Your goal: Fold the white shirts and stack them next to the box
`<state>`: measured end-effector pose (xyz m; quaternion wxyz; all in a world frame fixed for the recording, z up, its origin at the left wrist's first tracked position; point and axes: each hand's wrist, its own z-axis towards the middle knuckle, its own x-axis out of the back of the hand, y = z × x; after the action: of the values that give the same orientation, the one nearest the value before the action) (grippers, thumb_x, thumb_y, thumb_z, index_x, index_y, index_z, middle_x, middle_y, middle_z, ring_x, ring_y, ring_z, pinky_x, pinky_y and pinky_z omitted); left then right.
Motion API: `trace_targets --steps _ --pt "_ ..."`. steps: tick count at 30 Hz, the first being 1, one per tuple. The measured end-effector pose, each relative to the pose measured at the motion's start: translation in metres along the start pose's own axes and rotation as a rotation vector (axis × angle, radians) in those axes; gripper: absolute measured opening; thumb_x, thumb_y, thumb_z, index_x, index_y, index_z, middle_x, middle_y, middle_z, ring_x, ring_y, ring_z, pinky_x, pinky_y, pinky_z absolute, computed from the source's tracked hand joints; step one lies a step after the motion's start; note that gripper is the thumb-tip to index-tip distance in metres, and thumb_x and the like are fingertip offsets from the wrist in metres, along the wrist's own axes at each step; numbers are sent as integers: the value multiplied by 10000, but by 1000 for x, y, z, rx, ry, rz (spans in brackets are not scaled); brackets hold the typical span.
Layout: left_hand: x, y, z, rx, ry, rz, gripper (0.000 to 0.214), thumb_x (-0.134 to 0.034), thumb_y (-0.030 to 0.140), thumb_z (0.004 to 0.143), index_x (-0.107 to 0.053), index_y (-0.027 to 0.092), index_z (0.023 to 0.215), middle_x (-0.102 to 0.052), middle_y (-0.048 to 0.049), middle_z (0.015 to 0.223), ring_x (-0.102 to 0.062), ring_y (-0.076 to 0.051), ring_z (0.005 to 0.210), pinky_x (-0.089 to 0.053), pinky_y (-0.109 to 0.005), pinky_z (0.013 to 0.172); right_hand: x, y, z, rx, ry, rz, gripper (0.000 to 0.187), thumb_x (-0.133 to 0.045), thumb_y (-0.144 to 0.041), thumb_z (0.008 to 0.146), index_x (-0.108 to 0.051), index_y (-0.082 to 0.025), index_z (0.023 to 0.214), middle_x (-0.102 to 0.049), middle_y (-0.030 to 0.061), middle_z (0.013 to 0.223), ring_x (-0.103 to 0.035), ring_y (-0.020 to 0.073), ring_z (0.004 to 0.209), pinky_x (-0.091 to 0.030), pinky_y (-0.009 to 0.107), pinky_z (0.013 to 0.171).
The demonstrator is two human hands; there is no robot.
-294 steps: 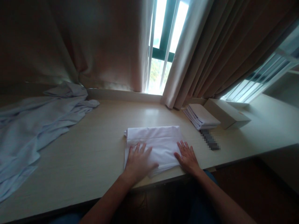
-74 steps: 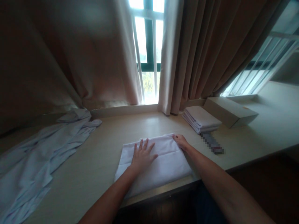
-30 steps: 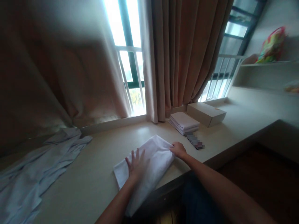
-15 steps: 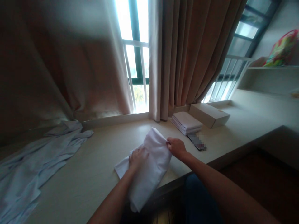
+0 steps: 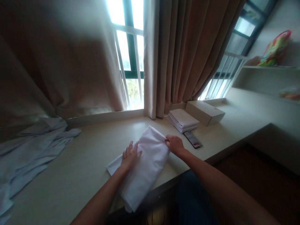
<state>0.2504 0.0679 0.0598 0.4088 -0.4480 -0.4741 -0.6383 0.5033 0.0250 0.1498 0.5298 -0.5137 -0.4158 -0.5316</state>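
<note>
A white cloth [image 5: 147, 165], partly folded, lies on the pale ledge, and its near end hangs over the front edge. My left hand [image 5: 130, 156] rests flat on its left part with the fingers spread. At the cloth's upper right side, my right hand [image 5: 174, 144] pinches the edge between thumb and fingers. Beyond that hand sits a neat stack of folded white cloths [image 5: 183, 120]. What kind of garment or linen the cloth is, I cannot tell.
Crumpled white cloths [image 5: 35, 153] spread over the left side of the ledge [image 5: 86, 156]. A phone [image 5: 192, 139] and a light cardboard box [image 5: 206, 113] lie by the stack. Curtains [image 5: 173, 56] hang behind. A colourful bag [image 5: 275, 50] stands on the right-hand shelf.
My left hand has slid slightly left, its fingers now spread flat. My right hand keeps its pinch, and the cloth's top looks flatter. The whole view has shifted a little.
</note>
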Motion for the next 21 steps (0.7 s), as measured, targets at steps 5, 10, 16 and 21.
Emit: trace_targets --steps 5,10,16,21 --pt "13 33 -63 -454 41 -56 422 -451 492 899 -540 393 1299 -386 -43 1502 -315 -327 1376 -244 -586 1084 2 -2 6 17 1 -3 247 -439 -304 931 -661 -220 1002 -700 88 971 -638 203 907 -381 276 723" --pt "-9 50 -88 -454 -2 -100 327 -440 381 923 -630 403 1188 -490 -40 1422 -353 -327 1356 -231 -628 1071 7 -13 5 69 27 -24 238 -452 -327 934 -662 -233 993 -704 72 972 -642 191 898 -380 270 726" --pt "-4 47 -89 -482 20 -82 365 -452 432 910 -586 417 1249 -447 -41 1464 -288 -343 1394 -124 -658 1094 13 -17 4 97 66 -75 217 -464 -303 932 -665 -226 954 -710 71 921 -653 193 848 -377 270 693" --pt "-4 27 -90 -355 -41 -23 563 -433 593 870 -418 412 1402 -349 -51 1531 -168 -384 1434 -29 -688 1086 20 -14 5 132 83 -91 213 -444 -271 942 -652 -229 960 -705 62 937 -644 187 855 -370 270 691"
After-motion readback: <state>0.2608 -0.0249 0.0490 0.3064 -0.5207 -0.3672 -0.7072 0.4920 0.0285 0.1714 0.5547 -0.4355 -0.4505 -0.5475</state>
